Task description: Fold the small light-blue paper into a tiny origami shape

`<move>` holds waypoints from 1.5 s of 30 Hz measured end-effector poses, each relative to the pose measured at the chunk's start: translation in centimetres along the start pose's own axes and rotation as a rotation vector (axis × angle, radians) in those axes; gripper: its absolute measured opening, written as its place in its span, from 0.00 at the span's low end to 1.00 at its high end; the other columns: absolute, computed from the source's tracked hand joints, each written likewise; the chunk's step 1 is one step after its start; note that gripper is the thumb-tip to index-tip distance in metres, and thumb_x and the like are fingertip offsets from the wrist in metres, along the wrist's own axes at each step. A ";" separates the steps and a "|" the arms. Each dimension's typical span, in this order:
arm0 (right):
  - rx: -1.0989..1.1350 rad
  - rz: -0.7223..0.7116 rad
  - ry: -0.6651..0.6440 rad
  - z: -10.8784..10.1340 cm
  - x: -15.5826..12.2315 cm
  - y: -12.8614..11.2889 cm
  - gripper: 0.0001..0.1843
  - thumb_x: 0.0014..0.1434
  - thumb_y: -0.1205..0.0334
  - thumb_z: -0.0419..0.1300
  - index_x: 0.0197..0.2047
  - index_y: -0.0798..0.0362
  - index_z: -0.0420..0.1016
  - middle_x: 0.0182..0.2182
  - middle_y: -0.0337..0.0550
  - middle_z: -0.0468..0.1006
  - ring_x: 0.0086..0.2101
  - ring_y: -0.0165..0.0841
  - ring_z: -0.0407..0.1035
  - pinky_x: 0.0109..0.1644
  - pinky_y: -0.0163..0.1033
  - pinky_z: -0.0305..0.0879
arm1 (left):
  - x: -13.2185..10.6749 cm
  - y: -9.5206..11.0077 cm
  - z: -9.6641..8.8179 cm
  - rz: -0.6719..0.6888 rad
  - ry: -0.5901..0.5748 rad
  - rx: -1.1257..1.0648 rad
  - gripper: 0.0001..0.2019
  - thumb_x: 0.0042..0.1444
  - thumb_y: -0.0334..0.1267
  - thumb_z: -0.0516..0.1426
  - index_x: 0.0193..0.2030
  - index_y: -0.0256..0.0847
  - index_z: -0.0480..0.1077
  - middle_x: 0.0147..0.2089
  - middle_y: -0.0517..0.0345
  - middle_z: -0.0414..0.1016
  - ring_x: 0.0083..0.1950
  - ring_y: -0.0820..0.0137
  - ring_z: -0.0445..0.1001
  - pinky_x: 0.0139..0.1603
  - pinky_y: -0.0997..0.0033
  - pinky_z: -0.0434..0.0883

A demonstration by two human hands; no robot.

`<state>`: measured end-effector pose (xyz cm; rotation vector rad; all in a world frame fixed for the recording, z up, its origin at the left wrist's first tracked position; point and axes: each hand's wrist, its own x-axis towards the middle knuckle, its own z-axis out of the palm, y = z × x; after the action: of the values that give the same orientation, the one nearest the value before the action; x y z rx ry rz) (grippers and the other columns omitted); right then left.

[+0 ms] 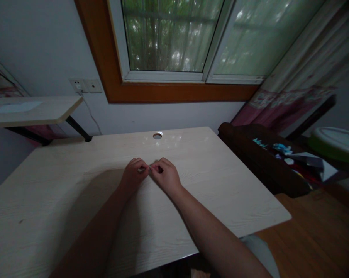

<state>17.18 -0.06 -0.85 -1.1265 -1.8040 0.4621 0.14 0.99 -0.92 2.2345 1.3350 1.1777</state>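
Over the middle of the pale wood-grain desk (215, 177), my two hands meet fingertip to fingertip. My left hand (134, 172) is closed in a pinch, thumb against forefinger. Facing it, my right hand (165, 174) pinches in the same way. A tiny light speck shows where the fingertips come together, too small to name. Both wrists rest low, close to the desk surface, and a broad shadow falls to the left of my left arm.
A round cable hole (157, 136) lies near the desk's back edge. At the left, a raised shelf (55, 106) stands on black legs (78, 128). A dark brown cabinet (249, 154) with papers on it is to the right. Behind is a window (174, 38).
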 end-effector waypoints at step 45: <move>0.262 0.023 -0.131 -0.6 0.9 1.2 0.05 0.63 0.67 0.59 0.35 0.52 0.76 0.34 0.41 0.70 0.39 0.33 0.67 0.45 0.38 0.64 | 0.1 0.2 -0.9 -0.080 -0.108 -0.221 0.07 0.59 0.41 0.59 0.34 0.42 0.75 0.35 0.55 0.76 0.38 0.67 0.74 0.42 0.69 0.69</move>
<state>18.10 1.21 -0.92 -0.9539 -1.7824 0.7772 -0.40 0.85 -0.14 2.0393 1.1792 1.1013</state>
